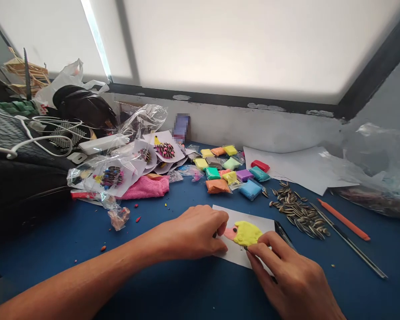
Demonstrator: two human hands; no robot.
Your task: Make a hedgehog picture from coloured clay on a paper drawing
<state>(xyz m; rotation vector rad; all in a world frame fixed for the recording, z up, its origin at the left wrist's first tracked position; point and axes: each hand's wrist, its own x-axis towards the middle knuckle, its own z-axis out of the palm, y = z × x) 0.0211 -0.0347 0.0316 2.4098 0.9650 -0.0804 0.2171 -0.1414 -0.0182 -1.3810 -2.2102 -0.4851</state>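
Note:
A clay hedgehog figure (248, 233), with a yellow body, pink pointed face and black eye, lies on a sheet of white paper (231, 213). My left hand (200, 231) rests at the paper's left edge beside the pink snout. Its fingers are curled together, and a dark bit shows between them, too hidden to name. Against the lower edge of the yellow clay, my right hand (286, 266) pinches a small dark piece that looks like a sunflower seed (246, 248). A pile of striped sunflower seeds (298, 211) lies to the right of the paper.
Several coloured clay packets (218, 186) lie behind the paper. An orange pen (345, 220) and a metallic stick (353, 244) are at the right. Bagged seed-covered figures (111, 178), a pink cloth (146, 186) and a black bag (23, 178) crowd the left. A phone (182, 128) leans by the wall.

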